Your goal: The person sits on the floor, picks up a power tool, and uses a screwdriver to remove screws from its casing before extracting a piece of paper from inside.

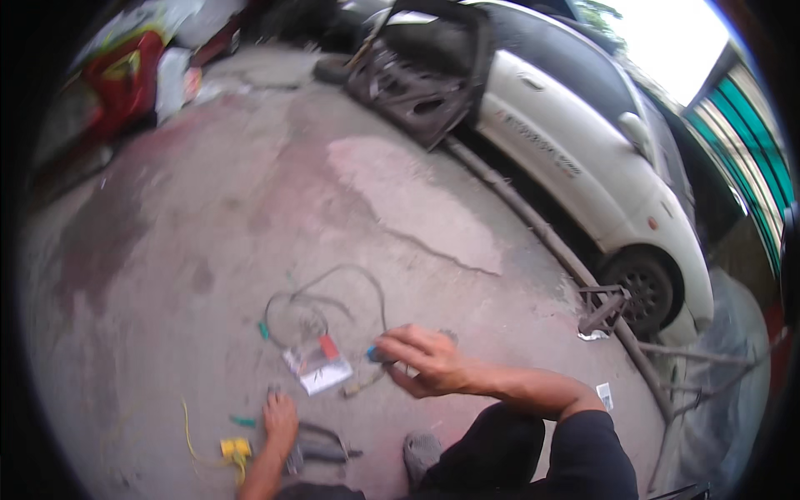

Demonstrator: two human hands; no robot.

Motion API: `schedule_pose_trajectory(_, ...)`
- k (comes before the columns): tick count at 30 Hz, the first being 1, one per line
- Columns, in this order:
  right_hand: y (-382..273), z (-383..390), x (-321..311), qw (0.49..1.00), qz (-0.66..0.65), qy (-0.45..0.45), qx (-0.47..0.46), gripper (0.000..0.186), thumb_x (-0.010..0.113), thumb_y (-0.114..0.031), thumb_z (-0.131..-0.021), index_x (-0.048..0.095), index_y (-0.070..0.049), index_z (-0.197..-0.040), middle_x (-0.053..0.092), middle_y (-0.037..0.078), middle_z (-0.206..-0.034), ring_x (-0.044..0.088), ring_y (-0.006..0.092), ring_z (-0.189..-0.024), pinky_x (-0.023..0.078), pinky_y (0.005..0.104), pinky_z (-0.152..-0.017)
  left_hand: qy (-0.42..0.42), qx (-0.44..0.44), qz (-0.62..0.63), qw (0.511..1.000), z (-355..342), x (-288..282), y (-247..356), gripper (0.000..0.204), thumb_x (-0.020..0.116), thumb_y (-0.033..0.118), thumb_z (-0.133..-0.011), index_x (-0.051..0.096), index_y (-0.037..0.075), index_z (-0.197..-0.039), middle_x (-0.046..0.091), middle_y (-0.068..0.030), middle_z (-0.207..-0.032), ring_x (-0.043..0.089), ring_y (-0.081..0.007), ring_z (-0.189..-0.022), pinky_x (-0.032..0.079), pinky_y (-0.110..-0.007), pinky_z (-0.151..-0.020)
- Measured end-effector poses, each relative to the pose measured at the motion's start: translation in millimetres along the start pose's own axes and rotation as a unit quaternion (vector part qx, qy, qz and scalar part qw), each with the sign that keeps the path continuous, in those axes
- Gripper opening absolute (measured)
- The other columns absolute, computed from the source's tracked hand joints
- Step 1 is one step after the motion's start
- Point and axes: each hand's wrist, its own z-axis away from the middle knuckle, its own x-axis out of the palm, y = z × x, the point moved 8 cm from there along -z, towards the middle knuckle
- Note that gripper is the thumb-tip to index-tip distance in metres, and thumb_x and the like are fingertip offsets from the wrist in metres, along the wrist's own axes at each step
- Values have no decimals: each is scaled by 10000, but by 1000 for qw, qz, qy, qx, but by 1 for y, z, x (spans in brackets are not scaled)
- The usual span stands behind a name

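My right hand [422, 360] is raised over the concrete floor, its fingers closed on a small dark object with a blue end [377, 355]; its kind does not show. A dark cable [367, 275] loops across the floor, passing behind that hand. Low on the left, my left hand [281, 412] reaches down to the floor, with something small and dark at its fingertips; whether it grips this is unclear. Between the hands lies a white paper or clear packet [325, 377] with a red piece [328, 347] on it. Beside my left forearm is a dark tool [323, 446], partly hidden.
A yellow block with a yellow cord [236, 448] lies left of my left forearm. Small green pieces [264, 330] lie nearby. A white car [567, 125] stands at the right, behind a long metal pole [533, 218]. A loose car door [421, 75] leans against it. Red panels [125, 79] stand far left.
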Motion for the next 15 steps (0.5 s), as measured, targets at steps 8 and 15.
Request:
schedule_pose_trajectory(8,56,84,-43,959,-38,27,279,479,659,48,-838,538,43,-1302,665,187,-1061,676,259,-935,533,345,-825,24,18,89,996,-36,-43,18,135,601,104,-821,691,34,-893,640,-127,-1058,653,-288,-954,587,-400,-737)
schedule_pose_trajectory(15,36,80,-39,969,-38,18,243,482,664,54,-827,547,41,-1294,655,198,-1087,671,261,-936,527,357,-859,-2,34,80,996,5,-32,6,120,629,88,-786,739,40,-793,682,-153,-986,666,-300,-982,591,-406,-705)
